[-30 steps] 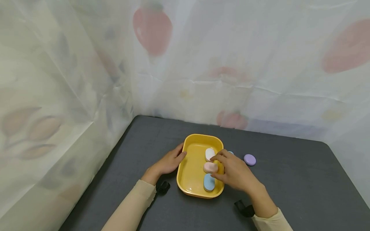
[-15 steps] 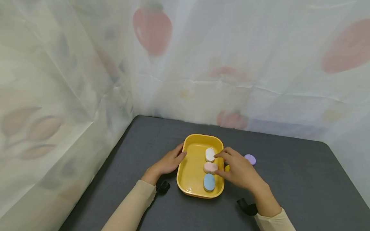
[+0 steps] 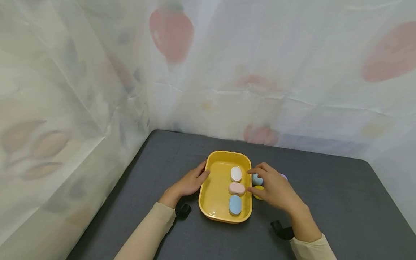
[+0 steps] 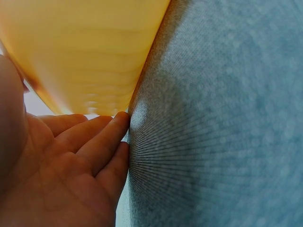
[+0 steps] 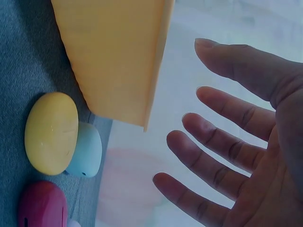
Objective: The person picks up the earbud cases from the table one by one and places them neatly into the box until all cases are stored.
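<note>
The person's right hand [image 3: 276, 189] is spread, palm empty, with the thumb well apart from the fingers, as the right wrist view shows clearly. In the head view it hovers at the right side of a yellow tray [image 3: 212, 195], fingertips near the rim. The left hand [image 3: 188, 183] holds the tray's opposite side, thumb over the rim and fingers against the outer wall; how firmly they press is hard to tell from this close, blurred wrist view.

Inside the tray, in the right half, three smooth oval pieces form a column: a white piece [image 3: 236, 174] farthest from the person, a pink piece [image 3: 237, 189] lying crosswise in the middle, and a blue piece [image 3: 235, 205] nearest. Outside, just beside the tray's right wall, lie a light blue piece [image 3: 258, 179] and a yellow piece [image 5: 51, 133], with a magenta piece [image 5: 42, 205] close by. A purple piece [image 3: 284, 176] is mostly hidden behind the right hand.

Both forearms reach forward and inward from the lower edge, in a left sleeve [image 3: 146, 231] and a right sleeve [image 3: 313, 247] of pale beige. The tray rests on a dark grey table [image 3: 341, 202] with rounded far corners. Behind it and to the left hangs a pale curtain [image 3: 292, 65] printed with faded red fruit and leaves
</note>
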Available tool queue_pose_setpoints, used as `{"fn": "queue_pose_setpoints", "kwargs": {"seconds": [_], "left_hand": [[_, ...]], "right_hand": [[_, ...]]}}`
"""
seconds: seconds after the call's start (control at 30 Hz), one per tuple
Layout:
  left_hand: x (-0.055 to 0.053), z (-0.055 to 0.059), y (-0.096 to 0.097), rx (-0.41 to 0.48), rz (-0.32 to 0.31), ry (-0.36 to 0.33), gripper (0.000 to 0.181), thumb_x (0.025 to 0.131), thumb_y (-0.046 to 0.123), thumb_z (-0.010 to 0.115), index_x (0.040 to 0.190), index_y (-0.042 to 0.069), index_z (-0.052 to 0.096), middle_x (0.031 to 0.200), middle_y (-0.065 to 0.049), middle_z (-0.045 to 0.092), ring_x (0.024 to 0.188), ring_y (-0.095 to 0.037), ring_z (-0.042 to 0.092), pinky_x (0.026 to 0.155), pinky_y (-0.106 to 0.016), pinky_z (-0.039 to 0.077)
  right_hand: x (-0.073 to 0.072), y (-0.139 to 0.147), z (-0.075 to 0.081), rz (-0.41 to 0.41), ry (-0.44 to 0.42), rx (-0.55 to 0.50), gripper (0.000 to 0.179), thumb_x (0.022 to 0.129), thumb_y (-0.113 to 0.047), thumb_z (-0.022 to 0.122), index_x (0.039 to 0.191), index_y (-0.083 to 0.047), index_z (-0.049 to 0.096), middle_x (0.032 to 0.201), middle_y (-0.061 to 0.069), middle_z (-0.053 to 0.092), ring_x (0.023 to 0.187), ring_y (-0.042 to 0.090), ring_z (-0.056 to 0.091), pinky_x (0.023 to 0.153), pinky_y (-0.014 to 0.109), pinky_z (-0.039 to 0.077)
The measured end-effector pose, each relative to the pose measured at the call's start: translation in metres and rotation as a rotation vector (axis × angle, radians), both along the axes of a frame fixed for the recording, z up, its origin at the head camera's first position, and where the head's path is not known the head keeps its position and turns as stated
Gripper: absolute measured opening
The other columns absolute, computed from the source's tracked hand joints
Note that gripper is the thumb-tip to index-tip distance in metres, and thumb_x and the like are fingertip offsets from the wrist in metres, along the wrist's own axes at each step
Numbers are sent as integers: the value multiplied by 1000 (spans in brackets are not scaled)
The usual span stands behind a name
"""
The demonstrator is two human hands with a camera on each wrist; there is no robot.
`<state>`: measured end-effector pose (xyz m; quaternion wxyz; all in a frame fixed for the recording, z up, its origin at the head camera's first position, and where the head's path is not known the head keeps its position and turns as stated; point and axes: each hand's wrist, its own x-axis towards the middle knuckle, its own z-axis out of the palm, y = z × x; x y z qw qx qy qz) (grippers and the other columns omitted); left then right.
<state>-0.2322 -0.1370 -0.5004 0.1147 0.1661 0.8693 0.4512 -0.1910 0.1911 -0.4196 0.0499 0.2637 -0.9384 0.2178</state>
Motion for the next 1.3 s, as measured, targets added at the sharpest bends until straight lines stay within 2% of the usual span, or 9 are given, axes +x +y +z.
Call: {"fn": "queue_pose_setpoints", "kwargs": {"seconds": [0.27, 0.47, 0.63, 1.07, 1.3], "left_hand": [[2, 1, 1, -16, 15, 20, 58, 113, 39, 40, 167, 26, 22, 165, -6, 41, 143, -26, 49, 117, -52, 40], [1, 1, 1, -13, 15, 13, 58, 113, 39, 40, 167, 27, 22, 165, -6, 40, 144, -27, 48, 117, -52, 39], [1, 0, 1, -15, 13, 11, 58, 113, 39, 40, 167, 27, 21, 166, -6, 39, 146, -27, 46, 118, -52, 38], [0, 0, 1, -26, 11, 0, 59, 113, 42, 39, 168, 27, 19, 167, -5, 38, 145, -26, 47, 118, -51, 39], [2, 2, 1, -25, 15, -6, 60, 113, 45, 39, 167, 29, 19, 167, -5, 37, 148, -26, 43, 119, -52, 38]], "right_hand": [[-3, 7, 0, -25, -48, -8, 45, 90, -32, 83, 130, -13, 70, 127, 4, 62, 104, 26, 65, 78, 40, 57], [-7, 14, -1, -44, -64, -6, 42, 93, -32, 80, 129, -14, 70, 127, 4, 62, 104, 27, 64, 77, 40, 54], [-9, 18, -3, -48, -75, -26, 41, 94, -29, 79, 130, -13, 69, 127, 8, 63, 105, 29, 65, 80, 44, 56], [-19, 25, -14, -90, -126, -33, 43, 96, -33, 76, 134, -13, 67, 126, 9, 62, 112, 32, 65, 87, 52, 57], [-24, 27, -23, -101, -116, -37, 47, 96, -28, 77, 138, -11, 65, 127, 14, 61, 113, 35, 63, 90, 55, 55]]}}
